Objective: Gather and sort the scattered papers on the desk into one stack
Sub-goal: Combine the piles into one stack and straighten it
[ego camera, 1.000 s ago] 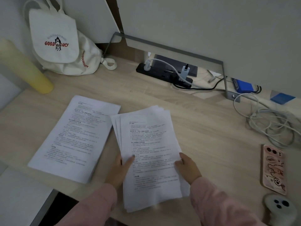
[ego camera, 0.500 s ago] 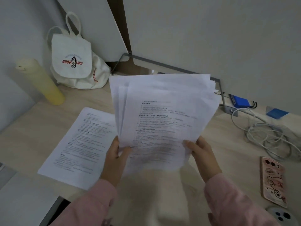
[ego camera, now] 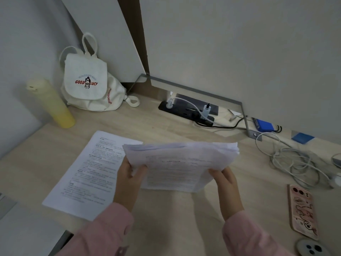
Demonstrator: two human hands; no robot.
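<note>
In the head view, a thick sheaf of white printed paper sheets (ego camera: 177, 163) is held tilted above the pale wooden surface (ego camera: 166, 130), its top edges fanned unevenly; whether its lower edge touches the surface cannot be told. The sheaf's left edge is grasped by the left hand (ego camera: 129, 180), and its lower right corner is pinched by the right hand (ego camera: 227, 185). A second flat pile of white printed pages (ego camera: 86, 172) is seen lying on the surface just to the left. A pale yellow cylindrical bottle (ego camera: 53, 106) and a white canvas bag (ego camera: 88, 85) are placed at the back left, and a pink-cased phone (ego camera: 302, 211) is laid at the right.
</note>
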